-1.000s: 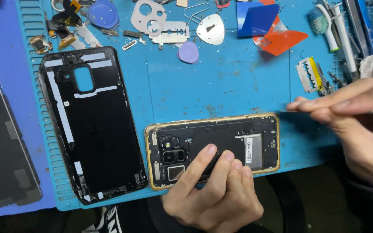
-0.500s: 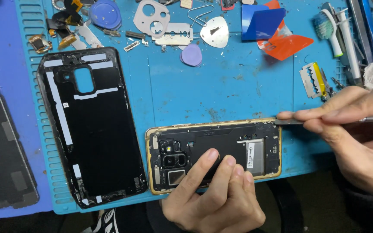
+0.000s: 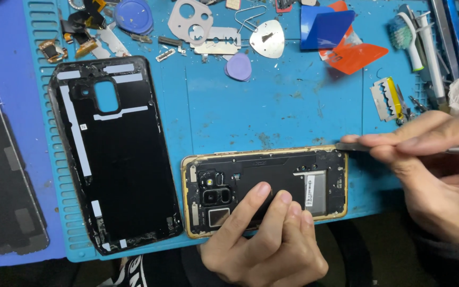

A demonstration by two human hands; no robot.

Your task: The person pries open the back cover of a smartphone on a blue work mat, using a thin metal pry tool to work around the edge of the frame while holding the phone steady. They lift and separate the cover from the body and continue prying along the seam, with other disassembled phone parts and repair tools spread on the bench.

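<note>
Head view: right hand (image 3: 442, 175) fingers gripping tool (image 3: 354, 147) have reached phone (image 3: 264, 188) corner

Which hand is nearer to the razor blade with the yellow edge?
Right. The right hand holds a thin tool just below the razor blade; the left hand rests on the opened phone, farther away.

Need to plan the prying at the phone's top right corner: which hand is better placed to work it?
Probably the right hand: it holds a thin metal tool with its tip at the corner of the opened phone. The left hand presses its fingers on the phone's middle, steadying it.
</note>
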